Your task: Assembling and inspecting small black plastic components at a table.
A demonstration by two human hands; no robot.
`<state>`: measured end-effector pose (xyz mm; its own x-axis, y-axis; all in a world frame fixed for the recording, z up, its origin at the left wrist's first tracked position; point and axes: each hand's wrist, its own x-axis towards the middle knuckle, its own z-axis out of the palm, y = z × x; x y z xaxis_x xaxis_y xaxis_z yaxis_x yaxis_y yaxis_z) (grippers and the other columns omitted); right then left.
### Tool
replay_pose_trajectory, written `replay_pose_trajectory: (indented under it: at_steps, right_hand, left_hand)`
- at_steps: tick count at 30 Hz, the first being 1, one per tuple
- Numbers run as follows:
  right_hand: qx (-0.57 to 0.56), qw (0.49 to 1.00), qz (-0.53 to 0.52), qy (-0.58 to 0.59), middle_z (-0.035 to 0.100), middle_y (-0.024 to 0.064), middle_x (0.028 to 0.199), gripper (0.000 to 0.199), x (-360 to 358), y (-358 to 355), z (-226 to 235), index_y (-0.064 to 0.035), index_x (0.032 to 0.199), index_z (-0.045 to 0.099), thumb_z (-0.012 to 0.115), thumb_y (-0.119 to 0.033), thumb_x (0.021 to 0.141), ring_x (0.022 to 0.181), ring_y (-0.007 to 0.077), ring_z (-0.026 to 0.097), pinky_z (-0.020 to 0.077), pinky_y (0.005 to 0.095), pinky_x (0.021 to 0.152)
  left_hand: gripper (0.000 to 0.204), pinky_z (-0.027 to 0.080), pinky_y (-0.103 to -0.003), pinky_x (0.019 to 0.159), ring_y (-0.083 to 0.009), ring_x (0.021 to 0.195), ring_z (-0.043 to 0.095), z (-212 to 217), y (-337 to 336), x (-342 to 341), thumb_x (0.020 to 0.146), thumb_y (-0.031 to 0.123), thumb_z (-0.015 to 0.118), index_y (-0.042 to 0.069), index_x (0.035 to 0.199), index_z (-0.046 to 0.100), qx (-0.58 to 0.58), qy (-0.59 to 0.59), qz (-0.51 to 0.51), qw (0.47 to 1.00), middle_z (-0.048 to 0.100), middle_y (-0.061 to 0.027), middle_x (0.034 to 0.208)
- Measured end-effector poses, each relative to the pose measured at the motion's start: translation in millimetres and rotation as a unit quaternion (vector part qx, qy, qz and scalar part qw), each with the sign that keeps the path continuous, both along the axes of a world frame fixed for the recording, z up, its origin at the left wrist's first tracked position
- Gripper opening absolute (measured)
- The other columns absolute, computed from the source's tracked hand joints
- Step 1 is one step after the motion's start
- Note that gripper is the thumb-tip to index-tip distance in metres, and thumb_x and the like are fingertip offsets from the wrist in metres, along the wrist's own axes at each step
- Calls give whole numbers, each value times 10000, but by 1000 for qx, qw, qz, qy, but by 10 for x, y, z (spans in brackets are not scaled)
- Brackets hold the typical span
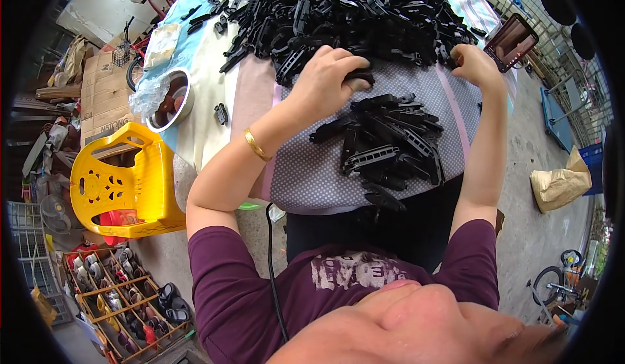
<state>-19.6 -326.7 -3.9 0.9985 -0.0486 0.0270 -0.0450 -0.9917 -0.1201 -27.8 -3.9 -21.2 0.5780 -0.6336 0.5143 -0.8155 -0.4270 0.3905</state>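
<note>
A large heap of long black plastic parts (pixel 351 6) covers the far side of the table. My left hand (pixel 327 81) is at the heap's near edge, fingers curled around a black plastic part (pixel 360 76). A gold bangle (pixel 256 144) circles that wrist. At the heap's right edge is my right hand (pixel 478 66), its fingers bent inward; what they hold, if anything, is hidden. Between my forearms, nearer to me, lies a smaller pile of the same black parts (pixel 390 144), some with ladder-like slots. One part hangs over the table's front edge.
A patterned cloth (pixel 306 182) covers the table. On its left stand a white bowl (pixel 185 107) with a plastic bag and one loose black part (pixel 221 113). A phone (pixel 512 42) stands at the right. A yellow chair (pixel 140 182) and shoe rack (pixel 124 305) are left.
</note>
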Motion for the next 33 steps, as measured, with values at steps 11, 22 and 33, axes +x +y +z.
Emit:
replay_pose_trajectory:
  at_steps: [11, 22, 33]
  right_hand:
    - [584, 791, 171, -61, 601, 46, 687, 223, -175, 803, 153, -27, 1014, 561, 584, -120, 812, 628, 125, 621, 492, 225, 559]
    - [548, 812, 172, -104, 627, 41, 704, 204, -319, 1426, -67, 3, 996, 600, 576, -172, 893, 610, 78, 582, 474, 198, 556]
    - [218, 894, 227, -320, 668, 151, 872, 262, -391, 1485, -105, -6, 1043, 616, 623, -177, 845, 754, 198, 678, 520, 271, 619]
  left_hand:
    - [126, 484, -274, 672, -162, 761, 591, -31, -79, -17, 770, 12, 634, 14, 870, 558, -138, 161, 64, 975, 600, -84, 861]
    - [417, 509, -257, 810, -161, 900, 605, 38, -84, -58, 844, -60, 488, -54, 1256, 424, -343, 427, -2, 837, 588, -118, 1032]
    - [283, 501, -209, 737, -143, 849, 612, 4, -90, -68, 823, 12, 615, -44, 1073, 493, -499, 503, -31, 705, 616, -99, 948]
